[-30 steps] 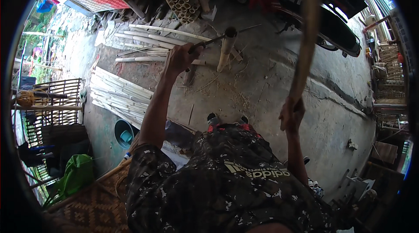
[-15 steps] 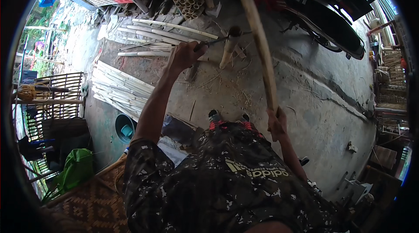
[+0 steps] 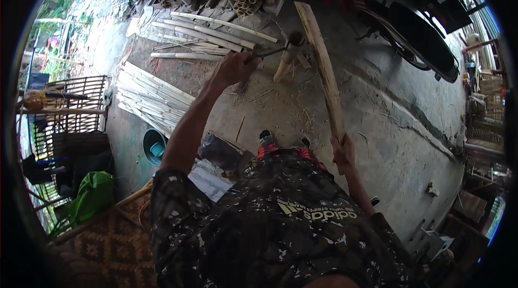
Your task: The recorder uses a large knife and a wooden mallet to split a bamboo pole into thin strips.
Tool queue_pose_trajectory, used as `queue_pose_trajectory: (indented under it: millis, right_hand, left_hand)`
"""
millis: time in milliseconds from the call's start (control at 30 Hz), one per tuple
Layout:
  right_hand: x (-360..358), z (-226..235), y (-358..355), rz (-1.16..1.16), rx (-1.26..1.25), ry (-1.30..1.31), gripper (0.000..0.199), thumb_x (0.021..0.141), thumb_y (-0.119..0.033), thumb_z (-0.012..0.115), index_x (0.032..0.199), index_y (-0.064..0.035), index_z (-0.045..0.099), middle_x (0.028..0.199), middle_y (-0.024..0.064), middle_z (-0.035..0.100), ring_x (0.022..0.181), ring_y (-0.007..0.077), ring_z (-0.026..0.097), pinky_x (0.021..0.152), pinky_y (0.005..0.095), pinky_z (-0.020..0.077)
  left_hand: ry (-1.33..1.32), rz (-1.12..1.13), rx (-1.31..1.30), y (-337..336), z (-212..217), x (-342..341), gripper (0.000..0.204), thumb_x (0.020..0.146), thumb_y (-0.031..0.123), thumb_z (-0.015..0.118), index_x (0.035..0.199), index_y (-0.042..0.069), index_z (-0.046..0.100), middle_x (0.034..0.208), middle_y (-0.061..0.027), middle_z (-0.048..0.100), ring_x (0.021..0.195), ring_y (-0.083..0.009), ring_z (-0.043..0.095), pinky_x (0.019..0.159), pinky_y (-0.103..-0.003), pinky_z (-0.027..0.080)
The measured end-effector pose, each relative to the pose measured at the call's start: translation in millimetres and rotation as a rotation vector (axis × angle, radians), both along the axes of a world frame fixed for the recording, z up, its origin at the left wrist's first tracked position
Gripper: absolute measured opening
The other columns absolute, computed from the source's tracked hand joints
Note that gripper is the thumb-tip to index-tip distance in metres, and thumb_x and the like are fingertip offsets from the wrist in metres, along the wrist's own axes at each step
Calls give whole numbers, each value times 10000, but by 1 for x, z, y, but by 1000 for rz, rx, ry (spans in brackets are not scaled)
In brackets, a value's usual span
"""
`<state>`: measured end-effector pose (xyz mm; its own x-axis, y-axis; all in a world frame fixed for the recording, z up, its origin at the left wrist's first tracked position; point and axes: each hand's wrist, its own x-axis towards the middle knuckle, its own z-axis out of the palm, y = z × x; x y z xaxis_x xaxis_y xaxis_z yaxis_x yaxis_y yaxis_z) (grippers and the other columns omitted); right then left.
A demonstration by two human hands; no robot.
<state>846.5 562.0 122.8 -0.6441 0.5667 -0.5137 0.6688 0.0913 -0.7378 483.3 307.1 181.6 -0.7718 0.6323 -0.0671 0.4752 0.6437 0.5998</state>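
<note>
Holding wooden stick (image 3: 325, 61) and knife (image 3: 274, 51), cracked concrete floor (image 3: 399, 153), pale strips (image 3: 154, 96), motorbike (image 3: 421, 37)

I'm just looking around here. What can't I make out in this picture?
In the head view:
- Most of the knife's handle: covered by the left hand.
- The stick's near end: wrapped by the right hand.
- Deep inside the bamboo tube: lost in shadow.
- Part of the motorcycle: cut off by the top edge.
</note>
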Motion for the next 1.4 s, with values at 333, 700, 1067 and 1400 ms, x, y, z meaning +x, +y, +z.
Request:
queue_pose_trajectory:
  millis: [333, 700, 1067, 1400]
  right_hand:
    - [-21, 33, 8, -161, -23, 444, 280, 971, -281, 684, 994, -33, 555, 635, 2, 529, 441, 103, 509, 406, 284, 417]
    - [-4, -29, -7, 21, -200, 5, 431, 958, -402, 691, 1107, -15, 572, 603, 8, 510, 415, 132, 513, 374, 310, 397]
    - [-53, 55, 17, -218, 21, 806, 311, 1003, -309, 652, 1062, -28, 532, 663, 19, 541, 499, 102, 525, 449, 280, 464]
    - [12, -41, 0, 19, -81, -15, 425, 953, -412, 676, 1034, -14, 549, 589, 20, 479, 405, 148, 509, 378, 318, 409]
  left_hand:
    - [34, 51, 37, -22, -7, -6, 416, 957, 461, 644, 969, 60, 757, 736, -201, 690, 713, -387, 697, 690, -481, 527]
    - [130, 17, -114, -28, -11, -15, 466, 952, 496, 633, 898, 42, 725, 737, -207, 689, 741, -394, 702, 698, -510, 533]
    - [154, 80, -50, -40, -46, 12, 522, 958, 538, 609, 847, 33, 685, 673, -179, 661, 657, -369, 685, 632, -506, 525]
    - [241, -21, -59, -17, -32, 9, 501, 973, 546, 588, 934, 67, 728, 675, -169, 653, 685, -359, 688, 662, -493, 527]
